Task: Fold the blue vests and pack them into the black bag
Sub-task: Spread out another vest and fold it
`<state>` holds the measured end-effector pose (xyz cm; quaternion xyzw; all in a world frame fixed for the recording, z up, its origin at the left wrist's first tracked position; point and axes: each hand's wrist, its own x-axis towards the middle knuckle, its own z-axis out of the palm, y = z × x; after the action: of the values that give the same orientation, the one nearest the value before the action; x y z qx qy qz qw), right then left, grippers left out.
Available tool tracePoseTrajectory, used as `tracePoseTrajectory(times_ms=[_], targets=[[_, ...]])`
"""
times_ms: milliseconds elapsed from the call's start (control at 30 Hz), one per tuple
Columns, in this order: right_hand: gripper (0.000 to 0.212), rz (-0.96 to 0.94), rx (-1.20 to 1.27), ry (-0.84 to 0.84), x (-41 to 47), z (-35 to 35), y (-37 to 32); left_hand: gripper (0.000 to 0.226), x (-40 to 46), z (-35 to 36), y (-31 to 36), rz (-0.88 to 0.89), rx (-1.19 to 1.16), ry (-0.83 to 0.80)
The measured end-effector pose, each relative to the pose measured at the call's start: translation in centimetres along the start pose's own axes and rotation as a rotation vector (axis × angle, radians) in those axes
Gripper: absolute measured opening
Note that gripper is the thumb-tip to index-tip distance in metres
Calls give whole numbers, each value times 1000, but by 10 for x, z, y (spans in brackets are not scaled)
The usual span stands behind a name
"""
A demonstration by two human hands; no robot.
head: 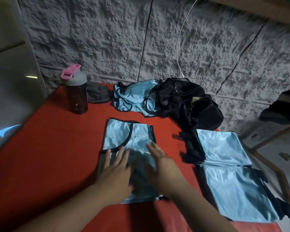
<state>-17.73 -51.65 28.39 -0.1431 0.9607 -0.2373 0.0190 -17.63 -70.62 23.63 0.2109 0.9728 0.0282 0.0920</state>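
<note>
At six o'clock on the red surface, our left hand and right hand press flat, grip released, on the vest. It looks light, limp and slippery; we'd pinch its bound edges.

One blue vest is lying flat mid-desk, and two folded stacks of blue vests are sitting to its right, one farther and one nearer; how many are in each cannot be told. One crumpled heap of blue vests, one black bag, one bottle and one grey cloth are resting at the back. Two hands, left and right, are showing.
</note>
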Motion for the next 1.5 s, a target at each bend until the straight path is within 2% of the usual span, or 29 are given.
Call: tracePoseTrajectory(times_ms=[33, 100, 200, 267, 333, 433, 533, 600, 767, 867, 933, 1067, 1133, 1267, 1500], targets=[[62, -55, -57, -5, 5, 16, -3, 85, 1, 4, 5, -1, 11, 0], [71, -89, -150, -47, 7, 42, -2, 90, 0, 16, 8, -25, 17, 18], [73, 11, -265, -41, 1, 66, 22, 89, -4, 26, 6, -17, -42, 114], [82, 50, -316, -35, -3, 67, 28, 88, -5, 31, 4, 3, -93, 159], [89, 91, -330, -98, -4, 65, 27, 88, -5, 34, 3, 12, -107, 176], [87, 127, -346, -129, 0, 59, 20, 94, -5, 32, 4, 28, -126, 190], [77, 103, -359, 16, 13, 53, 12, 97, -1, 19, 0, 1, -158, 188], [66, 48, -364, 117, 28, 47, 10, 86, 6, 13, -9, -34, -162, 284], [70, -53, -259, -67, 72, 54, 9, 66, 17, 25, -24, -137, -67, 173], [68, 25, -307, -131, 83, 67, 14, 67, 17, 34, -24, -149, -42, 194], [78, 103, -340, -134, 85, 70, 20, 74, 16, 35, -23, -160, -28, 216], [77, 203, -301, -131, 93, 68, 24, 83, 15, 32, -20, -156, -31, 233], [73, 212, -282, -116, 99, 65, 21, 89, 15, 31, -21, -139, -35, 235], [66, 111, -234, -55, 115, 56, 22, 92, 15, 31, -23, -131, -35, 215], [73, 225, -276, -109, 131, 64, 26, 92, 16, 30, -21, -157, -42, 212]])
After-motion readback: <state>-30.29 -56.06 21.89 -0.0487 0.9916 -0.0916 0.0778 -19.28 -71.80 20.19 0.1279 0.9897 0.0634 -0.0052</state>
